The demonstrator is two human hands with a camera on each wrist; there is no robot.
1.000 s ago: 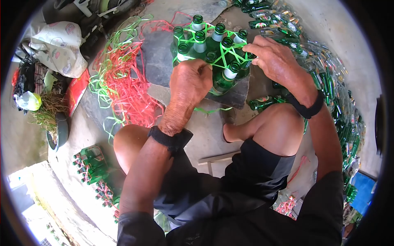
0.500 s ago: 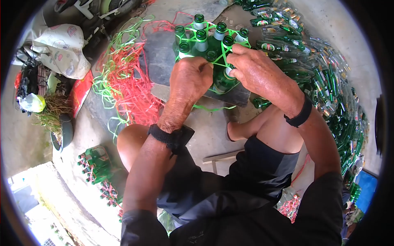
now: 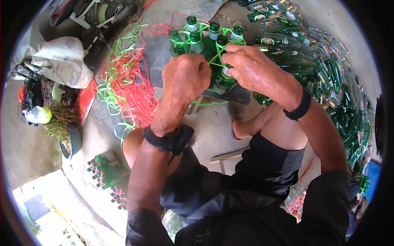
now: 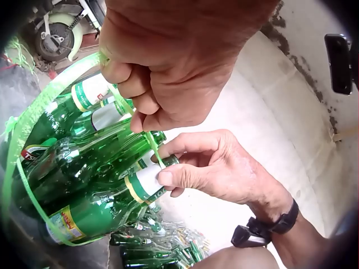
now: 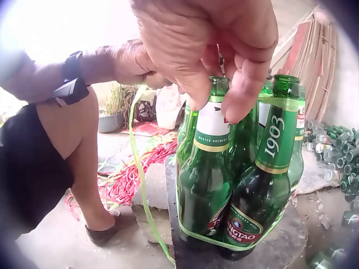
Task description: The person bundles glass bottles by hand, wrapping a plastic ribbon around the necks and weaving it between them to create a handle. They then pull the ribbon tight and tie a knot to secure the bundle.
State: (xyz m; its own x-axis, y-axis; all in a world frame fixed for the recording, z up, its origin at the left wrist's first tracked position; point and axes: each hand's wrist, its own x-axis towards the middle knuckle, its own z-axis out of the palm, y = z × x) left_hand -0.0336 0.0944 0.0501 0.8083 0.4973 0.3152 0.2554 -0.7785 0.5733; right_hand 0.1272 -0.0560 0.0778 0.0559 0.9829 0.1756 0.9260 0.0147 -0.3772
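Several green beer bottles [image 3: 196, 44] stand upright in a cluster, with green plastic strap [image 5: 235, 246] round their bodies and more woven between their necks. My left hand [image 3: 186, 78] is curled in a fist at the cluster's near side and grips the strap; a loose length [image 5: 138, 168] hangs below it. Across the front, my right hand [image 3: 256, 67] has thumb and fingers round the neck of a front beer bottle [image 5: 208, 162]. In the left wrist view, a taut piece of strap [image 4: 152, 144] runs from my left fist down to the right thumb at that neck.
The bottles stand on a dark slab [image 3: 240, 95]. Tangled red and green strapping [image 3: 131, 88] lies to its left. A big pile of bottles [image 3: 324, 74] fills the right side. More bundled bottles [image 3: 107, 166] stand on the floor at lower left, below a potted plant [image 3: 61, 123].
My right hand has come from the cluster's right corner toward the front, onto a near bottle's neck. My left hand keeps its grip on the strap and has shifted slightly left.
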